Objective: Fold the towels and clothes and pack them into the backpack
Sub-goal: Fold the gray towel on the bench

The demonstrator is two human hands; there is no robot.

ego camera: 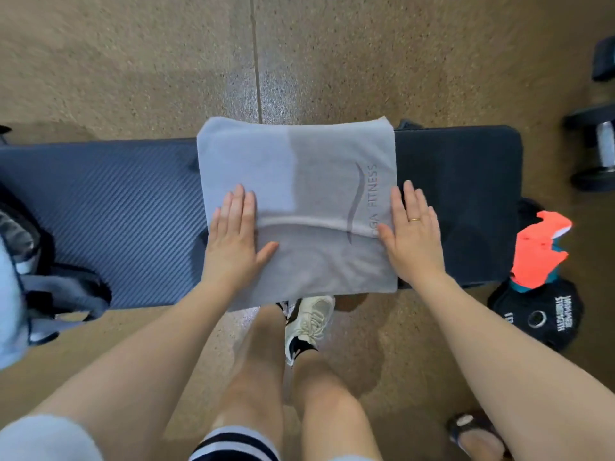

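A grey towel (299, 181) with dark lettering lies folded flat across the dark padded bench (109, 221). My left hand (234, 237) presses flat on the towel's left side with straight fingers. My right hand (411, 232) lies flat over the towel's right edge, partly on the bench, with a ring on one finger. A grey and dark backpack (30, 281) sits at the bench's left end, cut off by the frame edge.
An orange and teal garment (539, 249) lies on a black weight plate (545, 314) at the right, beside the bench. A dumbbell (599, 144) rests on the brown floor at the far right. My legs and a white shoe (311, 319) stand below the bench's near edge.
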